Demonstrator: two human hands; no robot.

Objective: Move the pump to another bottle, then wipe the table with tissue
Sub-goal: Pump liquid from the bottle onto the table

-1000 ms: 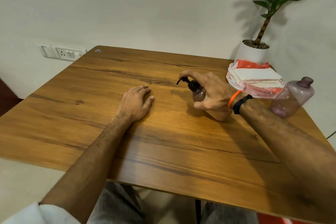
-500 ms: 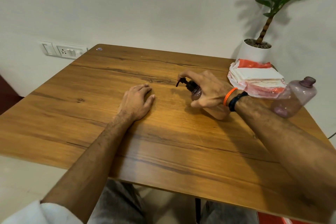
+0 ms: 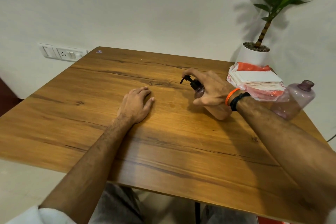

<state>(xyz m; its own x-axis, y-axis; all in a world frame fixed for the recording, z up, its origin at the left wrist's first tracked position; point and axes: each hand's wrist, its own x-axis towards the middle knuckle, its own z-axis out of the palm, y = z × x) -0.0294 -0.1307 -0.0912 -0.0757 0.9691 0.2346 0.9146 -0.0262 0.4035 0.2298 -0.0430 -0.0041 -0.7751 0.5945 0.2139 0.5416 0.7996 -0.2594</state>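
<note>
My right hand [image 3: 211, 91] is wrapped around a translucent pink bottle [image 3: 200, 93] that stands on the wooden table [image 3: 163, 151], with the forefinger resting on top of its black pump [image 3: 190, 82]. Most of that bottle is hidden behind the hand. A second, pumpless purple bottle [image 3: 295, 100] with an open neck stands to the right, beside my forearm. A pack of white tissues [image 3: 254, 80] in red and clear plastic lies behind it. My left hand [image 3: 136, 103] rests flat on the table, holding nothing.
A potted plant in a white pot [image 3: 253, 54] stands at the table's far right corner against the wall. A switch and socket plate [image 3: 61, 53] is on the wall at the left. My knees show under the table's near edge.
My right hand with the pump bottle has barely shifted on the table. My left hand stays flat where it was.
</note>
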